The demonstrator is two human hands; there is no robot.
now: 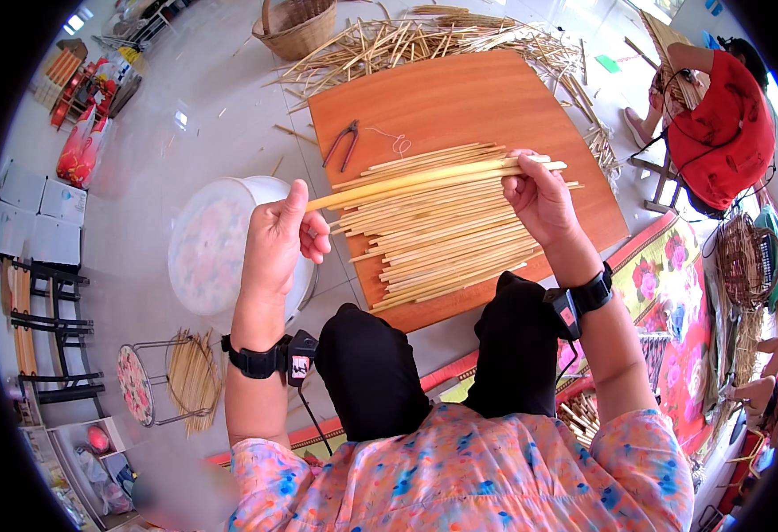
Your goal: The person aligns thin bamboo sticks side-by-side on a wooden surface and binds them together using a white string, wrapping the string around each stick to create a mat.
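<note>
Bamboo strip: a pale yellow strip (424,176) spans between both hands, just above the row of laid strips (442,230) on the wooden board (442,97).
Left hand: the left hand (278,239) pinches the near end of the strip, thumb up along it and fingers (316,241) curled closed around it.
Right hand: the right hand (539,199) grips the far end, fingers folded over the strip, its tip sticking out just past the knuckles.
Pose: both forearms rise from the lower edge, wrists bent inward, each with a black wrist strap; the knees in black sit just under the wrists.
Doing it well: judging by the row, the strip wants to be kept level and parallel to its neighbours, ends in line with theirs, and lowered with both hands together so it does not roll or nudge the others askew.
Risk: a loose pinch at either end could let the strip twist.
Beyond the fingers: pliers (343,142) and a bit of wire lie on the board past the left thumb; loose strips (406,40) are heaped further on by a woven basket (296,27).
Left of the left hand: a round white lidded tub (216,244) stands on the floor.
Right: a person in red (726,124) sits well apart.
</note>
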